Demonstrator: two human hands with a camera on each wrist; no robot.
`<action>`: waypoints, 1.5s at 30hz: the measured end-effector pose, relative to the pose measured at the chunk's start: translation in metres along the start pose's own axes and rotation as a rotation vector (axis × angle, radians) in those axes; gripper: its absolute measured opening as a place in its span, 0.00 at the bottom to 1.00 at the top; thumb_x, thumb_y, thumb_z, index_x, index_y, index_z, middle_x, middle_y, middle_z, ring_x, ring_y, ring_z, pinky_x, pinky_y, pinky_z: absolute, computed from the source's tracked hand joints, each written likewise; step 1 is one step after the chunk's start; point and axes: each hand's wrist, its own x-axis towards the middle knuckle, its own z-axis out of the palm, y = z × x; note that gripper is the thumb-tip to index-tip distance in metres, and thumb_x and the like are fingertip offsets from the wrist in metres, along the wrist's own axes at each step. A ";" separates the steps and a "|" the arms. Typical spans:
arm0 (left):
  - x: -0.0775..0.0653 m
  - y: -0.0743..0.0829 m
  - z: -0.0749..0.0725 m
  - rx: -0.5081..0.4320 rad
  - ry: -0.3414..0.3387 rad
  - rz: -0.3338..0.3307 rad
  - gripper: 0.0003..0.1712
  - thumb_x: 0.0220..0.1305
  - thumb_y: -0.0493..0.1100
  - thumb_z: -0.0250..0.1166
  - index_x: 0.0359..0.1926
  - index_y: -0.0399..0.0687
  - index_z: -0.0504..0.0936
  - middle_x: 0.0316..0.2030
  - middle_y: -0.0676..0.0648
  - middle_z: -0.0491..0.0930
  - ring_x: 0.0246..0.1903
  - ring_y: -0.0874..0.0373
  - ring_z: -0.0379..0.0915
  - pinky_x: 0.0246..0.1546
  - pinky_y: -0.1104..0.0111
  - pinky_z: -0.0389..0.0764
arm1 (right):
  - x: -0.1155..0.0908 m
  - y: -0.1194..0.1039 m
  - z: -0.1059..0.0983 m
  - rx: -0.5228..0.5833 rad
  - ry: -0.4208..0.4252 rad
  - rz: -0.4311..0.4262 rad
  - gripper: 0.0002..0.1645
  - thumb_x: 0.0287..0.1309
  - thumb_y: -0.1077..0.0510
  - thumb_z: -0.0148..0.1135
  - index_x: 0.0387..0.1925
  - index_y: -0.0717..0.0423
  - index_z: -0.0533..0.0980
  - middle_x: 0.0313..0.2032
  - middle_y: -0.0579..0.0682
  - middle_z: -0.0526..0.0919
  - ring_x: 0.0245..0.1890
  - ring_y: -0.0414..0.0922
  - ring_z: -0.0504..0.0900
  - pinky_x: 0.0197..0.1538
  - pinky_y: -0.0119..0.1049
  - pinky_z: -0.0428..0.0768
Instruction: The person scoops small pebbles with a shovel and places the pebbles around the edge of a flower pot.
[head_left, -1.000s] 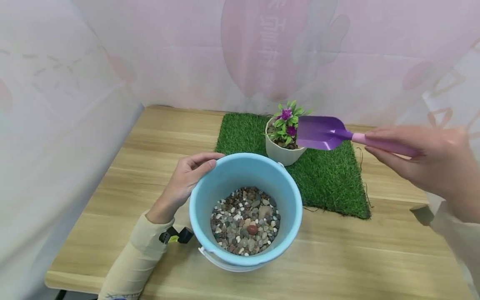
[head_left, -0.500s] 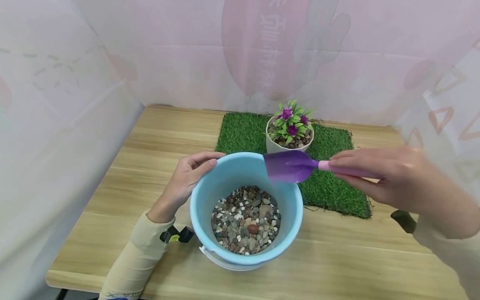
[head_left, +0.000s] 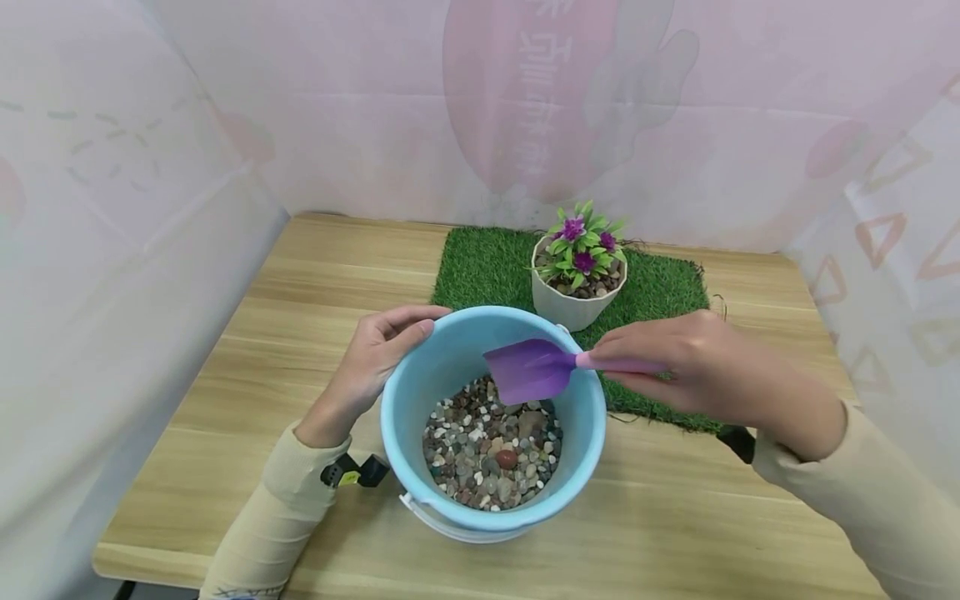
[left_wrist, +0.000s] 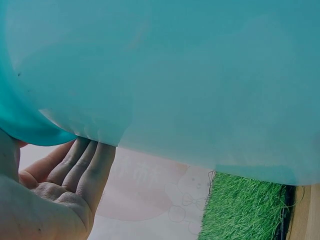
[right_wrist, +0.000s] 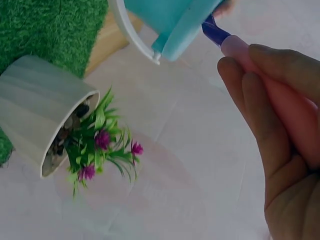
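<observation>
A light blue bucket (head_left: 491,521) stands on the table with a layer of mixed pebbles (head_left: 487,467) at its bottom. My left hand (head_left: 375,358) holds its rim at the left, the thumb at the edge and the fingers (left_wrist: 82,170) along the outer wall. In my right hand (head_left: 682,367) is a small garden trowel (head_left: 528,371), gripped by its pink handle. The trowel's purple blade hangs inside the bucket opening above the pebbles, and no stones show on it. Behind the bucket, a white pot (head_left: 570,308) holds a plant with purple flowers (head_left: 581,242).
Under the pot lies a green artificial grass mat (head_left: 480,258), reaching up to the bucket. The wooden table (head_left: 315,275) is enclosed by pale printed curtains (head_left: 360,133) at the back and sides. The bucket's white handle (head_left: 465,533) hangs down at the front.
My right hand has brought the trowel left and down, from in front of the flower pot into the bucket's opening. The left hand and the bucket have stayed in place.
</observation>
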 end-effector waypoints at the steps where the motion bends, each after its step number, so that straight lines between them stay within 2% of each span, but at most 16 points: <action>1: 0.000 0.000 0.000 -0.002 0.000 0.000 0.21 0.80 0.41 0.59 0.65 0.32 0.79 0.53 0.45 0.89 0.43 0.53 0.91 0.44 0.54 0.96 | 0.002 0.001 0.003 0.018 -0.002 -0.010 0.22 0.82 0.48 0.51 0.55 0.52 0.87 0.47 0.46 0.93 0.44 0.40 0.93 0.49 0.24 0.91; 3: 0.000 0.000 0.000 -0.004 0.001 -0.003 0.21 0.80 0.41 0.59 0.65 0.32 0.80 0.53 0.45 0.89 0.44 0.52 0.91 0.44 0.53 0.96 | 0.004 0.003 0.009 0.057 -0.010 -0.023 0.17 0.79 0.53 0.57 0.55 0.54 0.87 0.47 0.47 0.93 0.44 0.42 0.93 0.49 0.24 0.91; 5: 0.000 0.000 0.000 -0.004 0.001 -0.005 0.21 0.80 0.41 0.60 0.65 0.33 0.80 0.54 0.44 0.89 0.44 0.51 0.91 0.44 0.52 0.95 | 0.007 0.004 0.015 0.078 -0.022 -0.038 0.13 0.73 0.61 0.66 0.54 0.56 0.87 0.46 0.48 0.93 0.44 0.44 0.93 0.49 0.26 0.92; 8: 0.001 0.001 0.000 -0.005 0.001 -0.009 0.20 0.80 0.41 0.60 0.65 0.34 0.81 0.53 0.45 0.89 0.44 0.52 0.91 0.44 0.53 0.95 | 0.011 0.005 0.023 0.102 -0.057 -0.027 0.21 0.58 0.71 0.73 0.53 0.58 0.87 0.45 0.49 0.93 0.43 0.43 0.93 0.48 0.27 0.92; 10: 0.001 0.001 0.000 -0.008 0.001 -0.011 0.20 0.80 0.41 0.60 0.65 0.34 0.81 0.52 0.46 0.90 0.43 0.52 0.91 0.44 0.53 0.96 | 0.014 0.005 0.028 0.122 -0.095 -0.001 0.22 0.55 0.73 0.74 0.52 0.58 0.87 0.44 0.48 0.93 0.42 0.42 0.93 0.47 0.25 0.92; 14: 0.002 0.002 0.000 -0.009 0.000 -0.016 0.20 0.80 0.41 0.59 0.65 0.33 0.80 0.52 0.48 0.90 0.43 0.53 0.91 0.44 0.54 0.96 | 0.021 0.006 0.036 0.164 -0.183 0.062 0.16 0.61 0.71 0.71 0.50 0.58 0.88 0.43 0.48 0.93 0.40 0.40 0.93 0.44 0.19 0.90; 16: 0.002 0.002 0.000 -0.007 0.000 -0.017 0.20 0.80 0.41 0.59 0.65 0.33 0.80 0.51 0.48 0.90 0.43 0.53 0.91 0.44 0.55 0.96 | 0.025 0.007 0.040 0.161 -0.220 0.072 0.14 0.63 0.70 0.69 0.49 0.59 0.88 0.43 0.48 0.93 0.40 0.40 0.93 0.44 0.20 0.90; 24: 0.001 0.001 0.000 -0.008 -0.002 -0.001 0.20 0.80 0.40 0.59 0.65 0.32 0.80 0.52 0.48 0.90 0.44 0.54 0.91 0.44 0.55 0.96 | 0.042 0.010 0.059 0.121 -0.316 0.047 0.09 0.64 0.66 0.71 0.46 0.60 0.89 0.40 0.49 0.94 0.42 0.43 0.93 0.50 0.29 0.93; 28: 0.001 0.000 0.000 -0.007 -0.003 0.006 0.21 0.80 0.40 0.59 0.64 0.32 0.80 0.52 0.48 0.90 0.44 0.53 0.91 0.45 0.55 0.96 | 0.049 0.010 0.067 0.111 -0.350 0.012 0.07 0.65 0.66 0.70 0.42 0.60 0.89 0.38 0.48 0.93 0.38 0.41 0.93 0.49 0.26 0.92; 32: 0.000 -0.001 -0.001 -0.007 -0.003 0.005 0.21 0.80 0.41 0.59 0.64 0.32 0.80 0.52 0.48 0.90 0.44 0.53 0.91 0.44 0.55 0.96 | 0.055 0.008 0.075 0.127 -0.388 0.022 0.04 0.64 0.65 0.71 0.39 0.58 0.89 0.35 0.47 0.92 0.35 0.39 0.91 0.47 0.24 0.91; 35: 0.000 -0.001 0.000 -0.006 -0.002 0.007 0.20 0.80 0.41 0.59 0.64 0.33 0.80 0.52 0.48 0.90 0.44 0.53 0.91 0.44 0.56 0.96 | 0.060 0.006 0.081 0.113 -0.402 0.027 0.01 0.64 0.64 0.72 0.35 0.56 0.88 0.32 0.46 0.91 0.33 0.38 0.90 0.45 0.23 0.91; 38: 0.000 -0.002 0.001 -0.003 -0.010 0.013 0.20 0.80 0.41 0.59 0.64 0.33 0.81 0.53 0.46 0.89 0.45 0.53 0.91 0.45 0.56 0.96 | 0.064 0.004 0.086 0.087 -0.399 0.029 0.06 0.65 0.64 0.71 0.30 0.54 0.86 0.27 0.44 0.89 0.27 0.36 0.86 0.37 0.20 0.87; 41: 0.001 -0.003 0.002 0.005 -0.014 0.020 0.19 0.80 0.41 0.59 0.64 0.34 0.81 0.53 0.45 0.89 0.46 0.53 0.91 0.46 0.56 0.96 | 0.069 0.003 0.088 0.095 -0.393 0.076 0.11 0.66 0.64 0.70 0.26 0.52 0.84 0.22 0.42 0.85 0.21 0.33 0.80 0.29 0.18 0.80; 45: 0.000 -0.004 0.000 0.020 0.001 0.021 0.20 0.81 0.42 0.59 0.64 0.35 0.81 0.53 0.48 0.89 0.45 0.54 0.91 0.45 0.57 0.96 | 0.072 -0.003 0.092 0.102 -0.369 0.137 0.11 0.64 0.66 0.70 0.25 0.53 0.85 0.22 0.43 0.86 0.19 0.31 0.79 0.28 0.16 0.78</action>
